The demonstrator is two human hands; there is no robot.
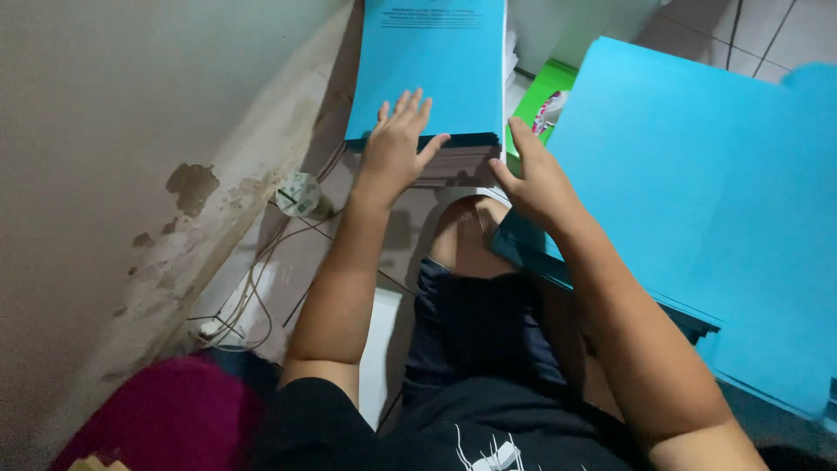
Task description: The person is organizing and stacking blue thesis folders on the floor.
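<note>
A tall stack of booklets with light blue covers (pixel 432 61) stands on the floor in front of me. My left hand (pixel 397 144) lies flat on the near end of its top cover, fingers spread, thumb at the edge. My right hand (pixel 534 179) is just right of that stack, fingers apart, resting against the near corner of a second, large pile of blue sheets (pixel 697 192) that spreads over my right side. It holds nothing that I can see. My bare knee (pixel 466 235) shows between the two arms.
A stained, peeling wall (pixel 131 174) runs along the left. A roll of tape (pixel 299 194) and loose cables (pixel 253 279) lie on the floor beside it. A green object (pixel 542 96) sits between the two blue piles. A magenta cloth (pixel 166 414) is at bottom left.
</note>
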